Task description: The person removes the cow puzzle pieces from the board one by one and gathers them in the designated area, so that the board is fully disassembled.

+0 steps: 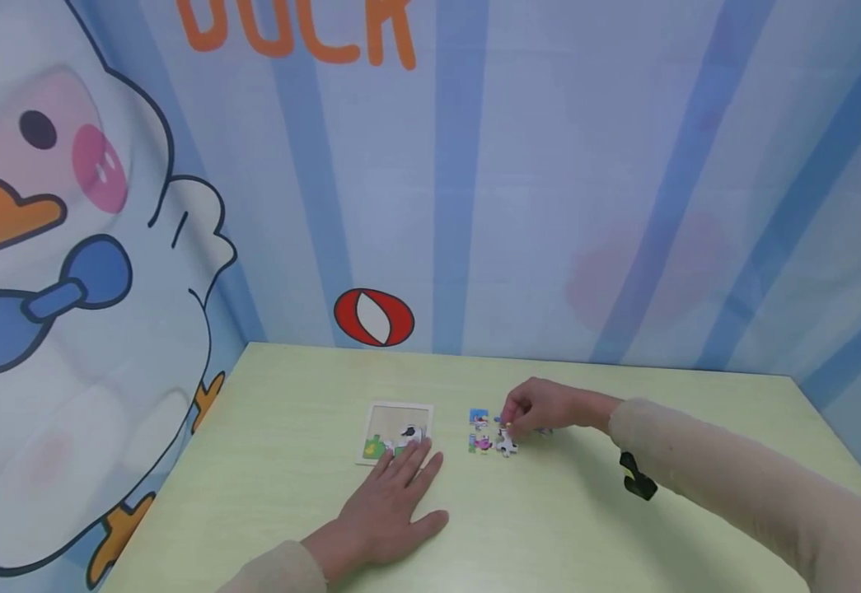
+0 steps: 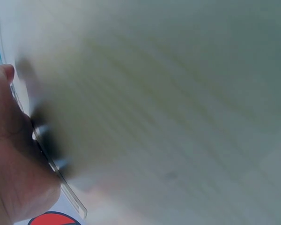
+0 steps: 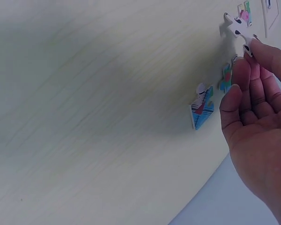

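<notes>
My right hand (image 1: 549, 405) pinches a white jigsaw piece with black spots (image 3: 239, 29) between thumb and fingertip, close over the table. The same piece shows below the fingers in the head view. My left hand (image 1: 393, 515) lies with fingers spread, its fingertips over the lower edge of a white-rimmed puzzle tray (image 1: 399, 404). Inside the tray's lower part are a green piece (image 1: 374, 447) and a black-and-white piece (image 1: 411, 431); the fingers hide some of this area. In the left wrist view, only part of the left hand (image 2: 18, 150) shows at the left edge.
Several loose jigsaw pieces lie around the right hand, among them a blue one (image 1: 478, 417), a pink one (image 1: 481, 443) and a blue-striped one (image 3: 202, 108). The pale table (image 1: 267, 461) meets a striped cloth backdrop (image 1: 526, 206) at its far edge.
</notes>
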`<state>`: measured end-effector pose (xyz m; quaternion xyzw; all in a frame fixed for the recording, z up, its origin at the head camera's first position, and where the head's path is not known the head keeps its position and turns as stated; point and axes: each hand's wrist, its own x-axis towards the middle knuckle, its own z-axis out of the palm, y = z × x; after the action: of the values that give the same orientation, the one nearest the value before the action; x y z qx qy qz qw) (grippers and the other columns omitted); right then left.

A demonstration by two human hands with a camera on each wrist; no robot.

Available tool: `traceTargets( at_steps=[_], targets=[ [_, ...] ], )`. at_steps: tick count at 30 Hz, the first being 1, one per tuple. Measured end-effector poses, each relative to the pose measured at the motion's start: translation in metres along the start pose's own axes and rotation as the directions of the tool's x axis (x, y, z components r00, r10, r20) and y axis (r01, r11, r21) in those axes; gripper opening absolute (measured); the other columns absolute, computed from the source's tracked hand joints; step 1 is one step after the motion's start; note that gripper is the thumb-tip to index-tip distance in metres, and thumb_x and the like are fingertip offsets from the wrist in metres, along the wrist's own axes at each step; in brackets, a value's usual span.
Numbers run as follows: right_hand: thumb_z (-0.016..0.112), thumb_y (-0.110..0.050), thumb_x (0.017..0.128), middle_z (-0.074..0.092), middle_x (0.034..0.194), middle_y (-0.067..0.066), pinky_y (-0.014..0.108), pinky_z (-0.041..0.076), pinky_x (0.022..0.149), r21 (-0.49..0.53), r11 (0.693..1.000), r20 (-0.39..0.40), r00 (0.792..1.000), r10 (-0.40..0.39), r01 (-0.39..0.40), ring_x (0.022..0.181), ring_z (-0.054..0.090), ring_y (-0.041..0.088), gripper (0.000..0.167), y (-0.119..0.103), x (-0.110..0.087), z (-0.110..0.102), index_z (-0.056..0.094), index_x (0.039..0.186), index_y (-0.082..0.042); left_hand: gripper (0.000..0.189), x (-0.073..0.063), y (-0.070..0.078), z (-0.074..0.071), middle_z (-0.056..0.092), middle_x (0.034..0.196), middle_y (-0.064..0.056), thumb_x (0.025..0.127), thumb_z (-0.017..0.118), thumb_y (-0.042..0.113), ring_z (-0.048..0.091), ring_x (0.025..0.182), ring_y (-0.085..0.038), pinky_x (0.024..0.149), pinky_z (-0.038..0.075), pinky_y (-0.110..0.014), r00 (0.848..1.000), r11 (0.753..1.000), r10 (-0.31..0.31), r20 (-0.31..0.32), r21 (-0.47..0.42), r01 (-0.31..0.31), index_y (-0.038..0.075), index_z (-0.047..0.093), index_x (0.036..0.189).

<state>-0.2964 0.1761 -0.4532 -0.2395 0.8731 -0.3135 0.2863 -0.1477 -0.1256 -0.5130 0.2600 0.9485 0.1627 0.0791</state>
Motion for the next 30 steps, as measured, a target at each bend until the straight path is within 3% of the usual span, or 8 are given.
traceTargets(
  at_steps=[14,22,30],
  targets=[
    [0.081,-0.009,0.093,0.070,0.088,-0.001,0.030,0.052,0.074,-0.048,0.998,-0.026,0.999,-0.040,0.039,0.081,0.060,0.013,0.009,0.011,0.002,0.004,0.074,0.098,-0.009,0.078,-0.001,0.003,-0.006,0.018,0.179,-0.008,0.109,0.042,0.061,0.015,0.165,-0.029,0.132,0.016,-0.056,1.000,1.000,-0.009,0.017,0.012,0.008,0.014,0.031,0.170],
    [0.082,-0.009,0.092,0.069,0.088,-0.005,0.027,0.053,0.075,-0.130,0.986,-0.049,0.993,-0.111,0.104,0.082,0.062,0.010,0.010,0.016,0.001,0.005,0.073,0.096,-0.011,0.078,-0.003,0.006,-0.010,0.019,0.179,-0.009,0.109,0.043,0.060,0.016,0.165,-0.029,0.131,0.017,-0.057,1.000,1.000,-0.010,0.020,0.003,0.010,0.013,0.032,0.170],
    [0.085,-0.010,0.092,0.070,0.088,-0.006,0.026,0.054,0.075,-0.143,0.981,-0.049,0.989,-0.136,0.128,0.081,0.062,0.008,0.012,0.018,0.002,0.007,0.073,0.096,-0.010,0.078,-0.001,0.005,-0.007,0.018,0.179,-0.008,0.109,0.043,0.061,0.015,0.165,-0.028,0.132,0.016,-0.056,1.000,1.000,-0.018,0.024,0.013,0.018,0.014,0.031,0.170]
  ],
)
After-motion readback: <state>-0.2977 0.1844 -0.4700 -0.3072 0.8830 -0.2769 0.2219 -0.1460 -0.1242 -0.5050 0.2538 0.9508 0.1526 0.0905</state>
